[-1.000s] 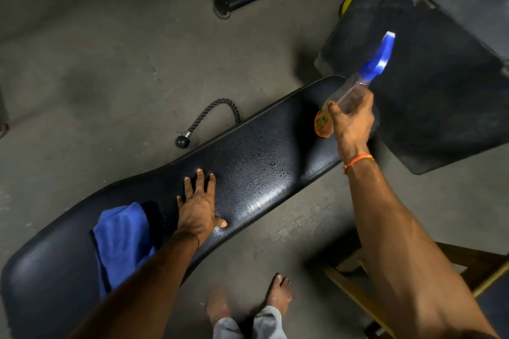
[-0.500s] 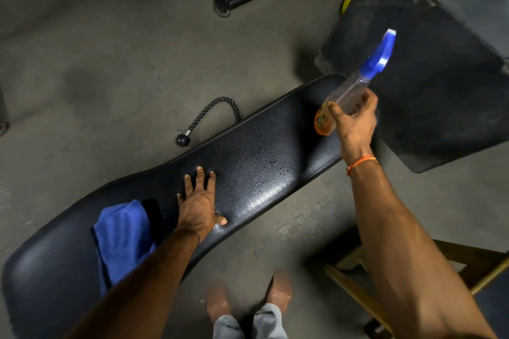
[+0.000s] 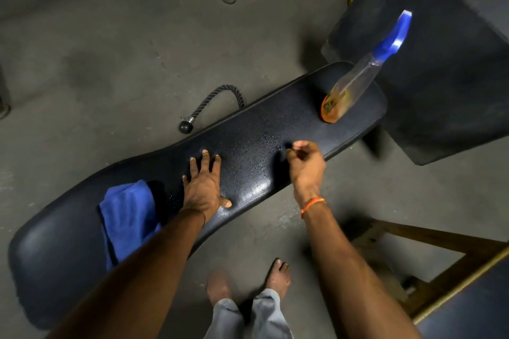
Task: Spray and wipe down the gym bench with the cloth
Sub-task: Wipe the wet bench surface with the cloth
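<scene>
Surface [image 3: 264,129] wet, bottle [image 3: 355,85] set at its far end — spraying looks done. Cloth [image 3: 128,217] unused; left grip [image 3: 203,187] spread flat, right grip [image 3: 307,165] loosely curled, empty.

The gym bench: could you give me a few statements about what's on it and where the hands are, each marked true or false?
1. The spray bottle stands on the bench. True.
2. The right hand grips the bottle. False: it holds nothing and is apart from the bottle.
3. The left hand rests flat on the bench. True.
4. The blue cloth lies on the floor. False: it lies on the bench, beside the left hand.
</scene>
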A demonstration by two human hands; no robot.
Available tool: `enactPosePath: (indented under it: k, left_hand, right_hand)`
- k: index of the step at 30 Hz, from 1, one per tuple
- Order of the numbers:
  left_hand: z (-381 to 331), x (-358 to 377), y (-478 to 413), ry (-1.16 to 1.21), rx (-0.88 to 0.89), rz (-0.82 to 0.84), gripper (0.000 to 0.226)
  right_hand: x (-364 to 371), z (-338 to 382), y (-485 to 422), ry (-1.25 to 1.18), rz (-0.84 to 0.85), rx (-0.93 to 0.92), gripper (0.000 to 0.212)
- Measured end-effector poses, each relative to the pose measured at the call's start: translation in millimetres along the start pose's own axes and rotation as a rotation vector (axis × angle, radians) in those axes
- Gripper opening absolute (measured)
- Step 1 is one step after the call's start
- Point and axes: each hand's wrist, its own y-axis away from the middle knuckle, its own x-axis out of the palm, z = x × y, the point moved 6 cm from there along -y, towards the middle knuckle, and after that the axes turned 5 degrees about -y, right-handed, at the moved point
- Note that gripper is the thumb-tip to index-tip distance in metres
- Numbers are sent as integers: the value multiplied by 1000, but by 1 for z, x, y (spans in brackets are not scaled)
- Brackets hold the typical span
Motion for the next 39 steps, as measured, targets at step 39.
enactPosePath:
  k: [39]
  left_hand:
    - [168,32,22,-47,-217,-581,65]
  right_hand:
    - [126,-13,67,715,174,-607,40]
